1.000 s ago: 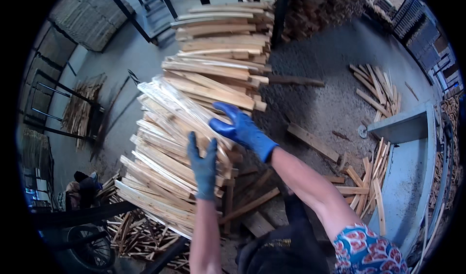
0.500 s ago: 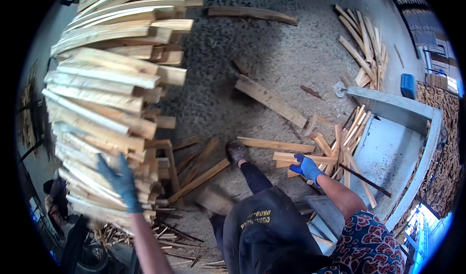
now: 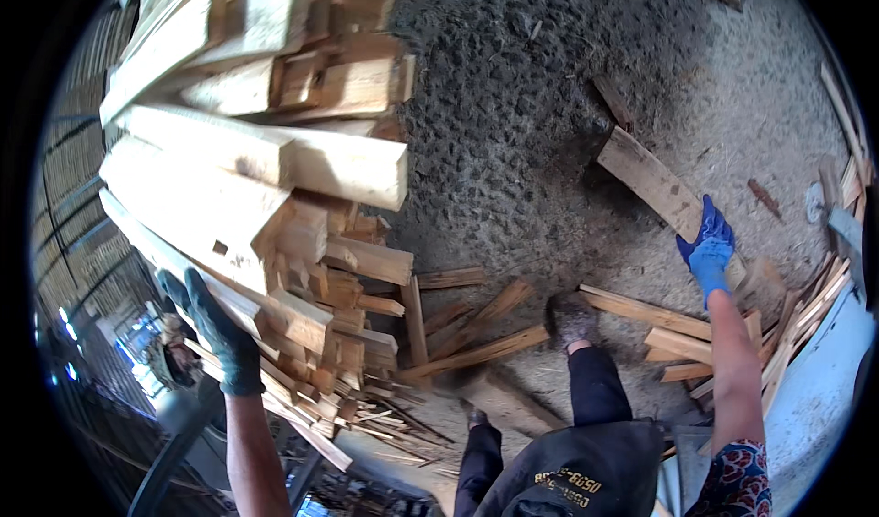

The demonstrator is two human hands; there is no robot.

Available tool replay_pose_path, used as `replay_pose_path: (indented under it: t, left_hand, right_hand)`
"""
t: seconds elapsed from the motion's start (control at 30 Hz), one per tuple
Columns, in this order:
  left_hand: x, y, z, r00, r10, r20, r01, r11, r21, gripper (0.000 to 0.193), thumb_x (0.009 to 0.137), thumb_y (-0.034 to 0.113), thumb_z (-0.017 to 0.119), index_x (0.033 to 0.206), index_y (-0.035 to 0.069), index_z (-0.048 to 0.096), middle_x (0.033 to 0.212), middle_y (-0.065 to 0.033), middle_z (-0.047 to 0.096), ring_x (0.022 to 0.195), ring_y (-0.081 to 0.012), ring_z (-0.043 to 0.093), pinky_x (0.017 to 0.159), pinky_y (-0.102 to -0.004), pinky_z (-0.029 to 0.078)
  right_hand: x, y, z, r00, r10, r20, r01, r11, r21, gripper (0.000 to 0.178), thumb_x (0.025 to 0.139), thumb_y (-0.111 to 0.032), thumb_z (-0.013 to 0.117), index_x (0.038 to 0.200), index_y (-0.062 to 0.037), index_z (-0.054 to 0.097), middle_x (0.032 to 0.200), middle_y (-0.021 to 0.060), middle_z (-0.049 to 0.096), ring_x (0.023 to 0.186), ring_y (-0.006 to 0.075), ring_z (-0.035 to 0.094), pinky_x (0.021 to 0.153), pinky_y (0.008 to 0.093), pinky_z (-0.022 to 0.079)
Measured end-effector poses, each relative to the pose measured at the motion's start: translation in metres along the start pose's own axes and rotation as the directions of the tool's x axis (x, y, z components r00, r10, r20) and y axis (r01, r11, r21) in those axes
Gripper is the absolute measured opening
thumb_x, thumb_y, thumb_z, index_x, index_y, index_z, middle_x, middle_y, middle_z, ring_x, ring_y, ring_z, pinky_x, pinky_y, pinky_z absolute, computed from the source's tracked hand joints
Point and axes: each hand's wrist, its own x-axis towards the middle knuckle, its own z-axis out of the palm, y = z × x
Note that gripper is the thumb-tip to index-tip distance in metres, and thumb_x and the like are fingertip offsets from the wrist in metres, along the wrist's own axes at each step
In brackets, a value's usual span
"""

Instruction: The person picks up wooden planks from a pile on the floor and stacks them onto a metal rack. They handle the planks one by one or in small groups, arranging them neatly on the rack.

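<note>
My left hand [image 3: 218, 334], in a dark green glove, lies with its fingers stretched out against the outer side of a tall stack of pale sawn wood [image 3: 201, 178]. A long narrow strip of that stack runs right beside the fingertips. To the right, my right hand [image 3: 710, 250] in a blue glove reaches forward with its fingers apart and nothing in them. Behind it in the view, a wide grey-brown plank [image 3: 645, 174] lies on the floor; the hand covers part of its near end. Whether the two touch, I cannot tell.
Loose wood strips [image 3: 499, 348] lie around my feet. More pieces are heaped at right beside a pale blue metal container [image 3: 819, 361]. A bark scrap [image 3: 764, 197] rests on the rough floor [image 3: 494, 123]. A dark metal frame [image 3: 179, 453] stands at lower left.
The view has swung left, bringing the stack closer. My right hand has gone from beside the strips near the metal container to over the wide plank. My left hand stays at the stack.
</note>
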Motion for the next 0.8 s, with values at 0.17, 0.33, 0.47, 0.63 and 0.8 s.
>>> replay_pose_path:
  t: [0.17,0.33,0.47,0.63,0.8]
  left_hand:
    - [0.026,0.036,0.001,0.834,-0.546,0.073,0.537,0.777,-0.328,0.058,0.096,0.029,0.039,0.142,0.000,0.017,0.150,-0.0168,0.004,0.139,-0.0256,0.004,0.112,-0.0345,0.006]
    - [0.027,0.042,-0.013,0.772,-0.602,0.203,0.633,0.697,-0.339,0.076,0.093,0.044,0.043,0.143,-0.001,0.006,0.150,-0.0174,0.002,0.139,-0.0277,0.002,0.112,-0.0366,0.004]
    - [0.028,0.047,-0.017,0.753,-0.596,0.278,0.658,0.682,-0.321,0.080,0.092,0.047,0.042,0.142,-0.002,0.004,0.150,-0.0188,0.000,0.138,-0.0341,-0.003,0.112,-0.0400,0.001]
    - [0.030,0.041,-0.006,0.742,-0.593,0.313,0.669,0.687,-0.284,0.082,0.091,0.049,0.041,0.142,-0.003,0.003,0.149,-0.0211,-0.001,0.138,-0.0368,-0.004,0.111,-0.0415,-0.001]
    - [0.034,0.055,-0.013,0.722,-0.609,0.327,0.692,0.634,-0.345,0.084,0.089,0.049,0.046,0.143,0.000,0.003,0.147,-0.0279,-0.003,0.137,-0.0402,-0.005,0.110,-0.0433,0.005]
  right_hand:
    - [-0.005,0.022,-0.005,0.985,-0.132,0.115,0.090,0.946,0.312,0.083,0.062,-0.034,0.078,0.131,-0.0076,0.039,0.121,0.0176,0.052,0.111,0.0328,0.051,0.093,0.0397,0.041]
    - [-0.100,-0.046,-0.111,0.874,-0.282,0.395,-0.393,0.069,0.917,0.068,0.067,-0.019,0.080,0.124,-0.0023,0.047,0.113,0.0087,0.057,0.101,0.0208,0.054,0.090,0.0363,0.045]
    - [-0.154,-0.128,-0.118,0.929,-0.335,0.157,-0.247,-0.245,0.938,0.063,0.073,-0.020,0.074,0.125,-0.0009,0.044,0.117,0.0105,0.053,0.109,0.0183,0.050,0.096,0.0338,0.041]
    - [-0.084,-0.319,-0.222,0.826,-0.528,0.198,-0.481,-0.476,0.736,0.053,0.079,-0.035,0.068,0.117,-0.0001,0.053,0.110,0.0093,0.058,0.100,0.0162,0.055,0.090,0.0299,0.043]
    - [-0.082,-0.290,-0.207,0.856,-0.437,0.275,-0.429,-0.306,0.850,0.054,0.079,-0.037,0.068,0.115,-0.0001,0.055,0.107,0.0080,0.059,0.094,0.0149,0.057,0.085,0.0291,0.046]
